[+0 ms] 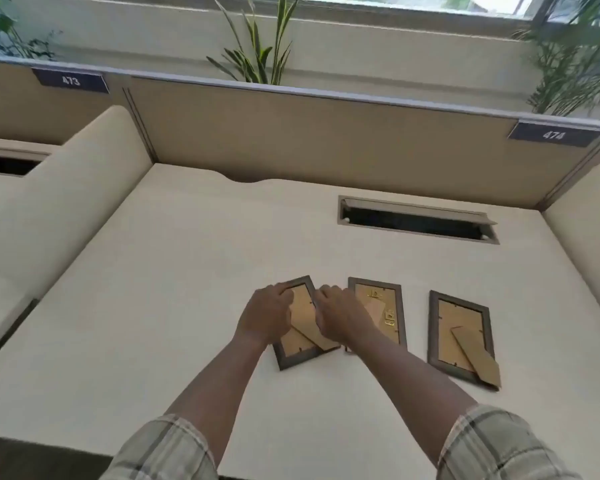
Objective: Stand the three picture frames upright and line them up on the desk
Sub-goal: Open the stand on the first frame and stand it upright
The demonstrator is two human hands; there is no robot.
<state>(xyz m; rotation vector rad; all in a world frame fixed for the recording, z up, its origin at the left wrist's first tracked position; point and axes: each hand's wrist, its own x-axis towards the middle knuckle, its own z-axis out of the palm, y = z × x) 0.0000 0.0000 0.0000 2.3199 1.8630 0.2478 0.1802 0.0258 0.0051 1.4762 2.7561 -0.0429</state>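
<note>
Three dark-framed picture frames lie face down on the cream desk (187,271), their brown backs and fold-out stands showing. The left frame (302,327) is tilted, and both hands grip it: my left hand (269,315) on its left edge, my right hand (338,315) on its right edge. My right hand and forearm cover part of the middle frame (381,306). The right frame (461,337) lies apart from both hands, its stand sticking out past its lower corner.
A rectangular cable slot (416,220) opens in the desk behind the frames. A beige partition (326,133) with number plates 473 and 474 closes the back, with plants behind it. Padded side dividers (66,188) flank the desk. The front edge is near my sleeves.
</note>
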